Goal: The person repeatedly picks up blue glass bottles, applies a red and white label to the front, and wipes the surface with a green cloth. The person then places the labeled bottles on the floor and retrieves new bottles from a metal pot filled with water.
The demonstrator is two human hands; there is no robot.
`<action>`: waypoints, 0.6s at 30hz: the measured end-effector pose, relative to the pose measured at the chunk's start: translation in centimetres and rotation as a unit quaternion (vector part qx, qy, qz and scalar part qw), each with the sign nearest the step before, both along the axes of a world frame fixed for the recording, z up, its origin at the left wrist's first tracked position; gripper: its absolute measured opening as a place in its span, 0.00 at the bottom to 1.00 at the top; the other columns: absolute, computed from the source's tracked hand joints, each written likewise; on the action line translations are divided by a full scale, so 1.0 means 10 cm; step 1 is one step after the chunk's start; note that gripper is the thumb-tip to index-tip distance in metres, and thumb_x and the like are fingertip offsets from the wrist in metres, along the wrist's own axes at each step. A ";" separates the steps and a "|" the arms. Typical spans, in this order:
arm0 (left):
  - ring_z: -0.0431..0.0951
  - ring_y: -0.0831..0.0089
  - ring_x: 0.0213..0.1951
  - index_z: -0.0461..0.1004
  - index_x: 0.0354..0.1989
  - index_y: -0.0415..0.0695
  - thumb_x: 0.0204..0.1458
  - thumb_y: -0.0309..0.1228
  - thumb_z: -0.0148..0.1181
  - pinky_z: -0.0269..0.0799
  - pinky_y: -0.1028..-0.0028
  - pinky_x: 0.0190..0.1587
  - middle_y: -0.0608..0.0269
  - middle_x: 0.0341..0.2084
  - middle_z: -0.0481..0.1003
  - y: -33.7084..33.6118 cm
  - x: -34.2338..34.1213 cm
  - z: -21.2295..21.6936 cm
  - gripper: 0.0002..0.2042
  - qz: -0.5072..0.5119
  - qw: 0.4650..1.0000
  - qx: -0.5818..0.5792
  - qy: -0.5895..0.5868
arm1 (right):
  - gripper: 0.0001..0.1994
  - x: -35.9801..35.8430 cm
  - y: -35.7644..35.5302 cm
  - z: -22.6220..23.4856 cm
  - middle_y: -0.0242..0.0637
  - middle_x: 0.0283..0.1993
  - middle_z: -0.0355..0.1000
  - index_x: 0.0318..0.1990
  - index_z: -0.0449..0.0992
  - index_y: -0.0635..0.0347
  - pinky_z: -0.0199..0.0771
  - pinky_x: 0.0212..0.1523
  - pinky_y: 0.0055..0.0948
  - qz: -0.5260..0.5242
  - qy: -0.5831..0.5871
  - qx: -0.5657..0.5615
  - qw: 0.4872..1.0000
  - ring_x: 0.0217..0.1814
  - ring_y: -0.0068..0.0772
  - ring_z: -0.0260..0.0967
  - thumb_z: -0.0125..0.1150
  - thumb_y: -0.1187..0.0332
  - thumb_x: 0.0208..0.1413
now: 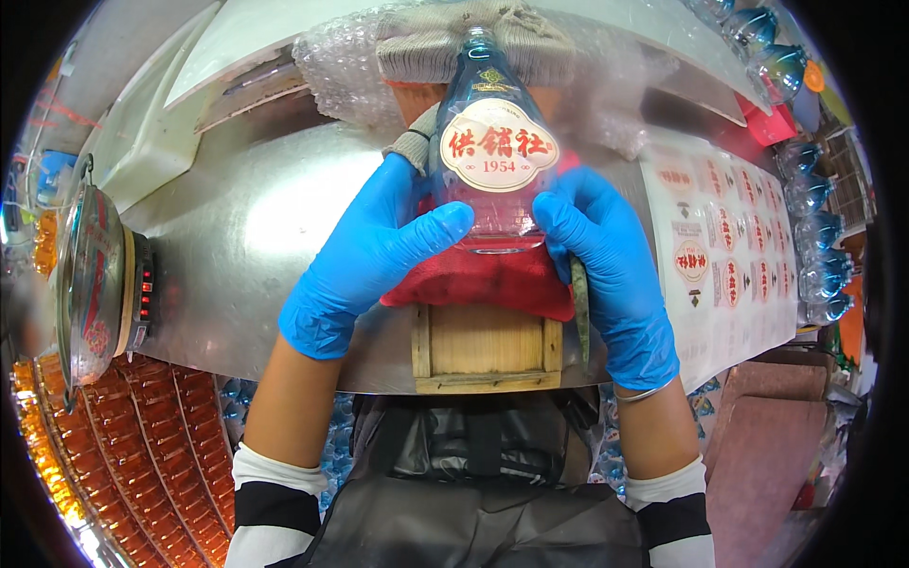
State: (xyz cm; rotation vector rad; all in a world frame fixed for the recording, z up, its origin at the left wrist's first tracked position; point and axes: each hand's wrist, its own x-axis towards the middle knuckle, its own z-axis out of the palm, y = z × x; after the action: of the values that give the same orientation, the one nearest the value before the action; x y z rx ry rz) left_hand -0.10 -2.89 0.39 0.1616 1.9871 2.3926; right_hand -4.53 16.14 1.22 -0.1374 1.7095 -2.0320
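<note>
A clear, blue-tinted bottle (494,216) lies on a red cloth pad (492,282), its neck pointing away from me. An oval cream label with red characters (502,175) sits on its front. My left hand (383,237), in a blue glove, grips the bottle's left side with the thumb near its base. On the opposite side my right hand (598,256), also blue-gloved, holds it with the thumb at the lower edge. Most of the fingers are hidden beside or behind the bottle. A narrow green strip (579,308) hangs by my right palm.
Under the pad stands a wooden frame (488,383) on a metal table (237,312). A label sheet (724,246) lies on the right. Folded grey cloth (407,59) and bubble wrap (336,66) are behind. A round-dial scale (95,275) stands left, above rows of amber bottles (142,435).
</note>
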 end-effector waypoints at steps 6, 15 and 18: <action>0.55 0.65 0.61 0.42 0.65 0.36 0.46 0.29 0.62 0.48 0.67 0.63 0.54 0.61 0.54 0.00 0.01 -0.03 0.41 0.005 1.000 0.019 0.001 | 0.09 -0.01 0.02 -0.02 0.23 0.24 0.64 0.27 0.71 0.56 0.59 0.28 0.15 0.009 -0.006 -0.009 1.000 0.25 0.12 0.57 0.67 0.67 0.46; 0.55 0.66 0.61 0.43 0.64 0.35 0.52 0.33 0.56 0.49 0.68 0.63 0.54 0.60 0.55 -0.11 -0.05 -0.18 0.36 -0.006 1.000 0.008 0.026 | 0.10 -0.01 0.04 0.00 0.24 0.23 0.64 0.26 0.70 0.55 0.59 0.27 0.15 0.017 -0.023 -0.027 0.999 0.25 0.13 0.58 0.66 0.63 0.47; 0.56 0.67 0.60 0.43 0.64 0.34 0.55 0.33 0.52 0.50 0.69 0.62 0.54 0.60 0.56 -0.02 -0.01 -0.11 0.33 0.036 0.999 0.028 -0.007 | 0.13 -0.02 -0.01 0.03 0.24 0.22 0.63 0.24 0.70 0.55 0.57 0.26 0.16 0.002 0.002 0.022 1.000 0.24 0.13 0.57 0.65 0.59 0.47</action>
State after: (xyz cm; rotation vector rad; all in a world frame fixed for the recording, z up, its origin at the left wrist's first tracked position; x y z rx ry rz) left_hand -0.19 -3.14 -0.68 0.0757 1.9546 2.4880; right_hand -4.74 16.01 1.49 -0.1310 1.7537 -1.9917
